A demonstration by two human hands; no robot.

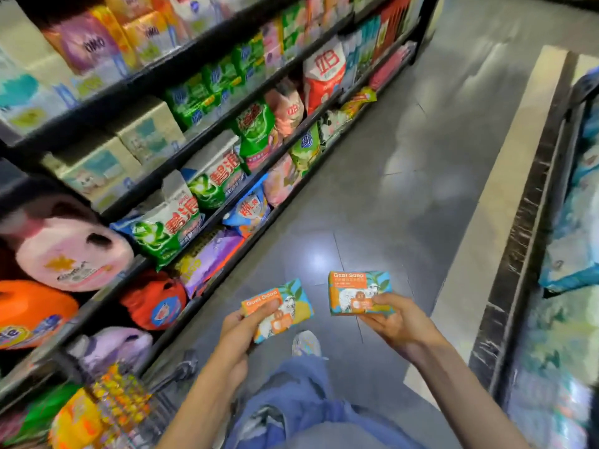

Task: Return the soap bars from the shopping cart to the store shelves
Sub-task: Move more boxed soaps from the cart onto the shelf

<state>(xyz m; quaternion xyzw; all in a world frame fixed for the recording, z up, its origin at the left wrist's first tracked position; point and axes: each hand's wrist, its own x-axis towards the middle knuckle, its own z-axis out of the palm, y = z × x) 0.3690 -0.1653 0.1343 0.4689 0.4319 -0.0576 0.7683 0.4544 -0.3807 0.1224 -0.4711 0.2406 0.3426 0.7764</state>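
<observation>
- We take the shelf rack (188, 55) as landmark; it runs along the aisle on our left.
- Shopping cart (136, 406) sits at the rack's near end, close against its lowest shelf, with bright packets inside. We can't tell if more soap is in it.
- Left hand (238, 332) is out in the aisle just off the rack's near end, thumb across the face of the left soap bar (285, 306) and fingers curled under it. Firm pinch, box tilted.
- Right hand (393, 322) is further out from the rack, fingers and thumb gripping the lower edge of the right soap bar (359, 291). The box is level, label up and reading "Goat Soap".
- So both task bars are in hand, off the rack and out of the cart, and not touching each other.
- Shoe (306, 343) and grey floor (405, 189) are below the bars, on the aisle side of the rack.
- The rack's middle shelves hold green detergent bags (168, 231), with pale boxes (146, 134) a shelf up. We see no matching soap facing.
- Our advice is to find the matching facing before reaching.
- Shelve one bar at a time, label outward and flat on its base, pushed back from the lip.
- The right hand only grips an edge, so we take more of the box before extending the arm.
</observation>
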